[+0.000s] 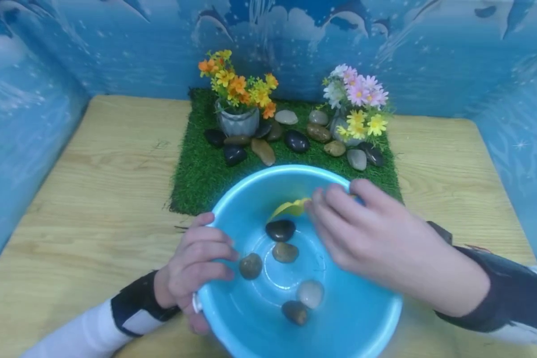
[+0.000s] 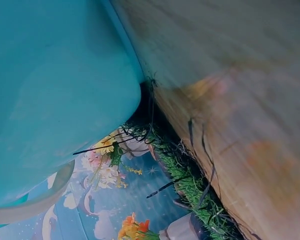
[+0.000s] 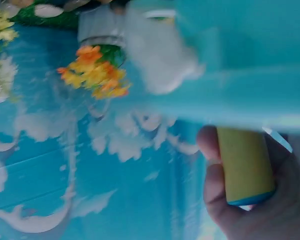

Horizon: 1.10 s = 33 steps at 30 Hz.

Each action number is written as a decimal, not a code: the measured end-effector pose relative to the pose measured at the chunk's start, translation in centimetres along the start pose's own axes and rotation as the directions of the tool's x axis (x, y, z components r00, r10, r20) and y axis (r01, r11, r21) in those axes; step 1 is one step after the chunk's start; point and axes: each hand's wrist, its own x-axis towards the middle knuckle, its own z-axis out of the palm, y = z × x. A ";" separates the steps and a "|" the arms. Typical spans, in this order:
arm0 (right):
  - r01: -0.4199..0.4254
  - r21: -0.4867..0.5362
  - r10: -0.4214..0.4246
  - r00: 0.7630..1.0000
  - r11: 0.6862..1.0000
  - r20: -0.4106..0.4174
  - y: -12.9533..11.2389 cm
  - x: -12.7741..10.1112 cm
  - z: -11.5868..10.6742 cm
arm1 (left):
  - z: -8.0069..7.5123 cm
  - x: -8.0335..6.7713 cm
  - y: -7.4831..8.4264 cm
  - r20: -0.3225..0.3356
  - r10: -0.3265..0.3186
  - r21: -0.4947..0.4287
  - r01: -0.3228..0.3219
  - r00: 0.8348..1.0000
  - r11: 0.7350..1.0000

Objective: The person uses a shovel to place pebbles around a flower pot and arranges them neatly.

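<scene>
Ocean-print blue walls (image 1: 429,59) around wooden table (image 1: 94,199), grass mat (image 1: 197,174), basin (image 1: 362,318).

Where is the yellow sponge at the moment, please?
In the head view, the yellow sponge is held by the right hand inside the far part of the blue basin, just above the black stone; the right wrist view shows it gripped too.

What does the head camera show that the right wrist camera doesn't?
Only the head view shows the left hand gripping the basin's rim, five pebbles lying inside the basin, more pebbles on the grass mat, and the wooden table. Only the right wrist view shows the sponge up close: yellow with a blue edge, held in the right hand. Both show the blue basin, the orange flowers in their pot, and the dolphin backdrop.
</scene>
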 end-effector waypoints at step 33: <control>-0.074 0.673 -0.151 0.951 0.736 0.270 3.9 3.1 -1.6 | 1.0 3.4 -0.7 -0.004 0.057 -0.005 -0.057 0.998 0.998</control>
